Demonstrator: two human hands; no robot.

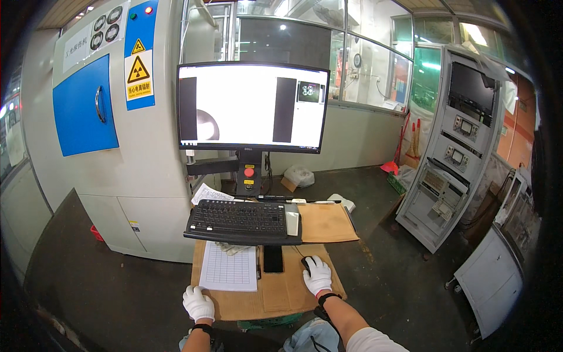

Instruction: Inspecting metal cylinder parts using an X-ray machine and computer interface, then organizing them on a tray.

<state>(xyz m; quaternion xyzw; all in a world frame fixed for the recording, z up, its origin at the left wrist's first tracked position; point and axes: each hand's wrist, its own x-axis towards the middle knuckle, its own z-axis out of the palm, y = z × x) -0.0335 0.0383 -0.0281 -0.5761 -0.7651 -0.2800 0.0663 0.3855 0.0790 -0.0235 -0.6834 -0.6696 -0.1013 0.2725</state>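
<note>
My right hand (318, 275), in a white knitted glove, rests over a black computer mouse (306, 264) on the cardboard-covered tabletop (287, 301). At the tabletop's left edge lies my left hand (198, 304), gloved the same way, its fingers slightly apart with nothing in them. Between my hands are a sheet with a printed table (229, 267) and a dark phone (272, 259). Above them a black keyboard (240, 218) stands on a raised shelf. Beyond it, the monitor (252, 108) shows a bright picture with a dark curved shape at its lower left.
A tall grey machine cabinet (153, 193) with a blue door (85, 107) stands at left, bearing yellow warning signs. Below the monitor is a red push button (248, 172). An instrument rack (437, 193) and a grey wheeled cabinet (491, 287) stand at right.
</note>
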